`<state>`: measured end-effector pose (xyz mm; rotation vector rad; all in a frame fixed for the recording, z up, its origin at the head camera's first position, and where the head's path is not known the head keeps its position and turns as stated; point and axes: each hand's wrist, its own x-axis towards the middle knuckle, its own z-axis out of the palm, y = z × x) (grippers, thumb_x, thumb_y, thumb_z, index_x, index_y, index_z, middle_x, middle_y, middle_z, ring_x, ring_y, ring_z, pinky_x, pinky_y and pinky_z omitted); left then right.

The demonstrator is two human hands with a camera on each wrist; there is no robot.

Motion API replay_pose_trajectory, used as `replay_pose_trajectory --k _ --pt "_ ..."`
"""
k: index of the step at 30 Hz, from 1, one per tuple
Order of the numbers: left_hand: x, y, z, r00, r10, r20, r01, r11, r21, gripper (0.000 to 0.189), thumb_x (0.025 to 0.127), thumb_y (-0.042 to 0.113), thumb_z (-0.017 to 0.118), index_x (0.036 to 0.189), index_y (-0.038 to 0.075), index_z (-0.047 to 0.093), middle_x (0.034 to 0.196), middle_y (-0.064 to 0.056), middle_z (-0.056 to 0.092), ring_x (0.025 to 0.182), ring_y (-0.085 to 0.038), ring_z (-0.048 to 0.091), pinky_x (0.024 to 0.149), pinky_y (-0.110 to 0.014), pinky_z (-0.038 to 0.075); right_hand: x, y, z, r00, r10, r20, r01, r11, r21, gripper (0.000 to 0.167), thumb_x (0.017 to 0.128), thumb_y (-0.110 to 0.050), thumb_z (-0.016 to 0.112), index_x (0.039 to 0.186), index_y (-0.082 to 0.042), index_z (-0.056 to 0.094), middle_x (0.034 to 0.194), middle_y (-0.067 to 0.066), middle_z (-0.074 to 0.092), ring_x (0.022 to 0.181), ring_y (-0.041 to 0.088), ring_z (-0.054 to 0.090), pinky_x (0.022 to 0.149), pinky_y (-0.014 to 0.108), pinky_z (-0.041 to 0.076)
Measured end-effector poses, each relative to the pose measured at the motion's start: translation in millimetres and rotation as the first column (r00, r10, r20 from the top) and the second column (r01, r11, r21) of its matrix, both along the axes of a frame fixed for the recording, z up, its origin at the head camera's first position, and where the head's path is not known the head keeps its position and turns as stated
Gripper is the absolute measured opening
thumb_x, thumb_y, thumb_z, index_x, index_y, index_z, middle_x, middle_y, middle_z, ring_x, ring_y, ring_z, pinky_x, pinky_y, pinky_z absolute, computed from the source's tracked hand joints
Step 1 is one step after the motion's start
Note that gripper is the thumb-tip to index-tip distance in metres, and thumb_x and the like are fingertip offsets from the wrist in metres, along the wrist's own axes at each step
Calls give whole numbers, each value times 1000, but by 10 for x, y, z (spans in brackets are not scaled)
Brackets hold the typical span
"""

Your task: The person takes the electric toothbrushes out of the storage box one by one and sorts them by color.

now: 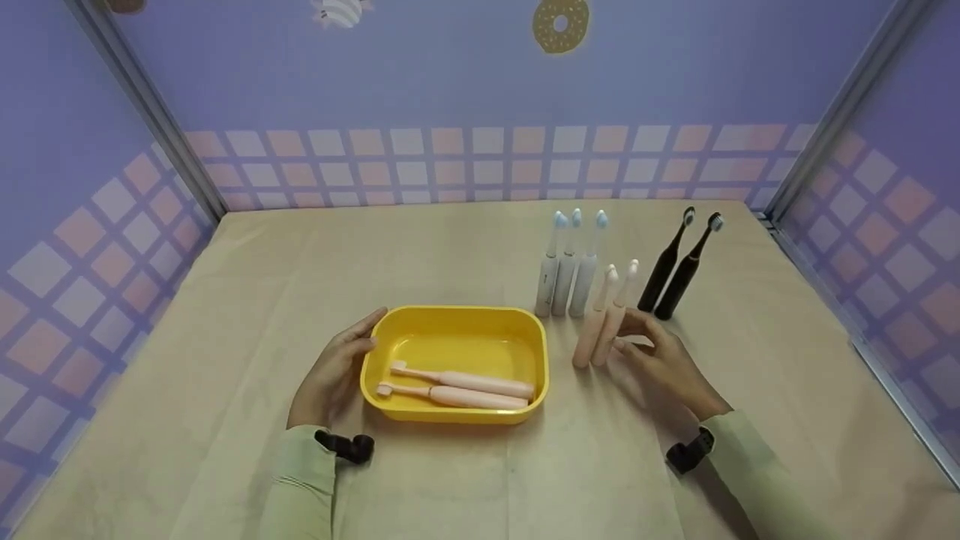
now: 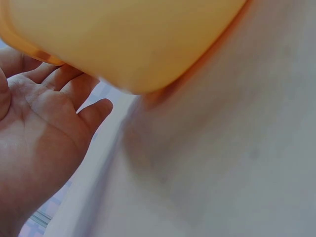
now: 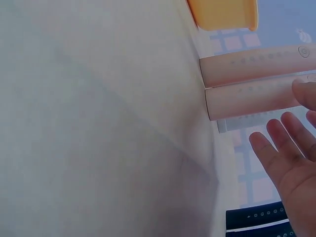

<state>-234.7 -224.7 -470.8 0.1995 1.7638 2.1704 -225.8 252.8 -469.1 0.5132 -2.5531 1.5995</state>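
My left hand [image 1: 334, 367] rests against the left end of a yellow plastic bin [image 1: 469, 319], its fingers along the outer wall in the left wrist view. Inside, two pink electric toothbrushes [image 1: 480, 397] lie side by side, heads to the left. Right of the bin, two more pink toothbrushes [image 1: 587, 341] stand upright, close together. My right hand [image 1: 664, 360] pinches the right-hand one between thumb and index finger. In the right wrist view the thumb [image 3: 305, 94] lies on its handle, with the other fingers spread below.
Three white electric toothbrushes [image 1: 564, 281] stand upright behind the pink pair. Two black ones [image 1: 679, 281] stand to their right, just beyond my right hand. A beige cloth [image 1: 315, 255] covers the table, with patterned walls [image 1: 450, 75] at the back and sides.
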Motion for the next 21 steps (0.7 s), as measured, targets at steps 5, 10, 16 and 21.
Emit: replay_pose_trajectory --k 5,10,16,21 --pt "-9 -2 -1 1000 8 1 -8 1000 -14 60 99 6 38 155 12 18 162 -1 14 148 -18 18 114 -28 31 7 -6 40 997 -57 -48 56 998 -23 48 91 -11 63 136 -4 48 112 14 60 105 11 59 88 16 51" --pt "-4 -1 0 1000 5 -7 -5 999 -32 60 99 7 39 155 12 17 162 -2 12 149 -18 15 114 -28 30 29 -24 50 990 -100 -96 94 994 -63 43 90 -6 64 131 -2 51 102 14 60 95 8 60 83 14 52" --pt "-2 1 5 1000 14 -1 -14 1000 -12 60 99 6 39 155 11 18 162 -1 13 149 -18 15 113 -27 32 167 -109 215 985 -141 -102 129 985 -114 36 89 1 63 123 7 52 98 16 59 89 11 61 79 14 53" --pt "0 2 10 1000 19 3 -19 1000 -9 60 99 6 40 155 12 18 162 -1 13 149 -17 16 112 -26 33 262 -165 325 978 -144 -150 124 983 -135 28 86 6 64 113 11 55 98 9 59 86 9 61 76 16 54"
